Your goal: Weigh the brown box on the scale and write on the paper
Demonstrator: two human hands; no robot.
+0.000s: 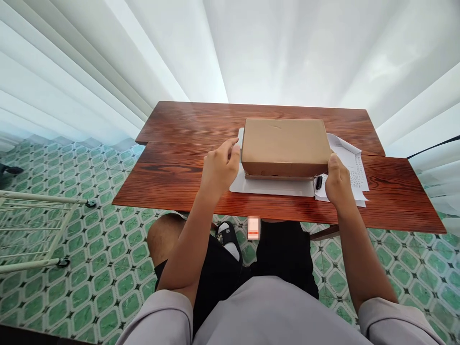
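Observation:
A closed brown cardboard box (285,146) rests on a white flat sheet (273,187) on the wooden table (172,163). My left hand (219,167) is at the box's left side, fingers curled loosely, fingertips touching or just off its left edge. My right hand (337,182) presses against the box's right front corner, thumb up along its side. Neither hand lifts the box. A small black object (318,182) lies just left of my right hand.
Printed white papers (354,165) lie under and to the right of the box. White curtains hang behind the table. A white metal rack (39,230) stands on the green tiled floor at the left. My knees are under the table's near edge.

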